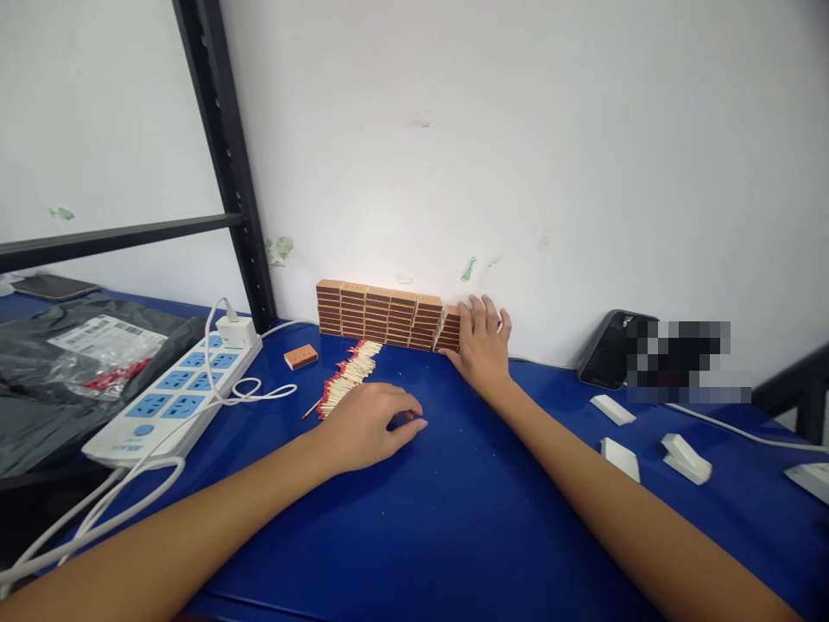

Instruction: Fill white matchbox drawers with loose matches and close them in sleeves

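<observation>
Small matchboxes with brown sides and orange tops are stacked in columns along the wall, forming a row. At its right end, my right hand wraps the last column, thumb at the front and fingers spread over the top and far side, partly hiding it. That column stands slightly tilted and lower than the others. My left hand rests on the blue table with fingers loosely curled, a gap between thumb and forefinger and nothing visible in it. Just behind it lies a pile of red-tipped matches, partly covered by the hand. A single matchbox lies left of the pile.
On the left are a white power strip with cables and a dark plastic bag. To the right, a black phone-like device leans at the wall near several white plastic pieces. A black metal frame rises at the left.
</observation>
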### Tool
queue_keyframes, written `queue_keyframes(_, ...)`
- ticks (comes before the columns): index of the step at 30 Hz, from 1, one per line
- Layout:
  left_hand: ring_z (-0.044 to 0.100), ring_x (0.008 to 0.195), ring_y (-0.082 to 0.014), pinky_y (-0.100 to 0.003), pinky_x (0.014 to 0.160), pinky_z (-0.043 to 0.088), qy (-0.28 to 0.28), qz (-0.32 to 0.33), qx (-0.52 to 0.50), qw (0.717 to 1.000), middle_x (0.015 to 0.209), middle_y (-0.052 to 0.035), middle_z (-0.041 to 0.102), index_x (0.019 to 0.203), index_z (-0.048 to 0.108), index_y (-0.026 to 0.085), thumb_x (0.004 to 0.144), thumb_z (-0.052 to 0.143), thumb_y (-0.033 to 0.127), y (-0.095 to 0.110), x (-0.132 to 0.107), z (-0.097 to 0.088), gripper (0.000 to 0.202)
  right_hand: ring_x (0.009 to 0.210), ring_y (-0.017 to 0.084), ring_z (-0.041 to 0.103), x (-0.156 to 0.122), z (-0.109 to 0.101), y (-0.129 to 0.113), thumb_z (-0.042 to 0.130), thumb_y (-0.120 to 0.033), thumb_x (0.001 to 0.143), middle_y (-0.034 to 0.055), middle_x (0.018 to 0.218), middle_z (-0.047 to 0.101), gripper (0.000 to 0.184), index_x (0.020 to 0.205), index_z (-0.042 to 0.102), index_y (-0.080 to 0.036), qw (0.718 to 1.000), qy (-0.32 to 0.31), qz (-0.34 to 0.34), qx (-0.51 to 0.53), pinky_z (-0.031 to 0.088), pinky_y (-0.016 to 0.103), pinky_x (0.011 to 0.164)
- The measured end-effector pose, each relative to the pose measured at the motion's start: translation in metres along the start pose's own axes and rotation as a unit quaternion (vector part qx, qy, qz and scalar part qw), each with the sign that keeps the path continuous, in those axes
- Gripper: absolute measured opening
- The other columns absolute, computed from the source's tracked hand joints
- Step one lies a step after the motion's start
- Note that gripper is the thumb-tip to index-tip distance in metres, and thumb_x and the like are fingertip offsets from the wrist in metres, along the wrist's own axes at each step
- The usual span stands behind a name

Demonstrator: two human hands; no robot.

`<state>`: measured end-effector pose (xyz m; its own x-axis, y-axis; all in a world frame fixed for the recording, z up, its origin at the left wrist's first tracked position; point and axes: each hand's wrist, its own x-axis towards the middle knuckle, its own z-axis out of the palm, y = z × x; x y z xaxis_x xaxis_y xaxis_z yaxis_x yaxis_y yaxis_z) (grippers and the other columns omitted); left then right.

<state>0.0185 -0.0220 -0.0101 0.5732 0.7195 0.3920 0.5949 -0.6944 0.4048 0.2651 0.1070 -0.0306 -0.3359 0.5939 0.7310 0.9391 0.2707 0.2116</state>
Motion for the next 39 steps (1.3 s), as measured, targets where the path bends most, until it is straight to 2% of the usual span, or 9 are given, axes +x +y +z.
queue_keyframes(13, 0.071, 0.082, -0.0185, -0.03, 0.077, 0.052, 0.001, 0.0, -0.001, 1.0, 0.091, -0.0029, 0.078, 0.101, 0.079, 0.023, 0.099, 0.064, 0.035, 0.0, 0.0, 0.0, 0.019, 0.153, 0.045, 0.026, -0.001, 0.0, 0.003, 0.058, -0.049, 0.097, 0.0314, 0.161, 0.039, 0.078, 0.156, 0.036, -0.003, 1.0, 0.013, 0.002, -0.004, 0.017, 0.067, 0.121)
queue_keyframes(18, 0.071, 0.084, -0.0189, -0.031, 0.079, 0.052, -0.004, -0.004, 0.002, 1.0, 0.092, -0.0025, 0.078, 0.102, 0.079, 0.023, 0.099, 0.064, 0.036, 0.0, 0.0, 0.001, 0.02, 0.152, 0.044, 0.027, -0.002, 0.001, 0.006, 0.05, -0.053, 0.1, 0.031, 0.158, 0.042, 0.077, 0.158, 0.035, -0.005, 0.999, 0.029, -0.016, 0.013, 0.017, 0.067, 0.12)
queue_keyframes(27, 0.07, 0.084, -0.0182, -0.031, 0.077, 0.052, -0.014, -0.008, 0.004, 1.0, 0.093, -0.0021, 0.078, 0.101, 0.078, 0.022, 0.099, 0.064, 0.037, 0.001, 0.0, -0.001, 0.021, 0.13, 0.036, 0.046, -0.005, 0.005, 0.012, 0.045, -0.035, 0.104, 0.0223, 0.137, 0.061, 0.057, 0.154, 0.047, -0.008, 0.998, 0.037, -0.042, 0.009, 0.026, 0.057, 0.118)
queue_keyframes(33, 0.071, 0.084, -0.0184, -0.031, 0.078, 0.051, -0.012, -0.008, 0.0, 1.0, 0.093, -0.0025, 0.078, 0.101, 0.079, 0.022, 0.099, 0.064, 0.037, 0.0, 0.001, 0.0, 0.021, 0.13, 0.035, 0.046, -0.006, 0.007, 0.015, 0.044, -0.032, 0.105, 0.0203, 0.139, 0.061, 0.058, 0.158, 0.043, -0.01, 0.997, 0.045, -0.059, 0.011, 0.026, 0.055, 0.117)
queue_keyframes(39, 0.071, 0.084, -0.0179, -0.031, 0.078, 0.051, -0.015, -0.01, -0.003, 1.0, 0.093, -0.0013, 0.078, 0.101, 0.078, 0.022, 0.099, 0.064, 0.037, 0.001, 0.001, 0.0, 0.02, 0.133, 0.034, 0.044, -0.006, 0.007, 0.014, 0.046, -0.035, 0.105, 0.0208, 0.141, 0.06, 0.058, 0.157, 0.045, -0.008, 0.997, 0.043, -0.061, 0.005, 0.026, 0.055, 0.118)
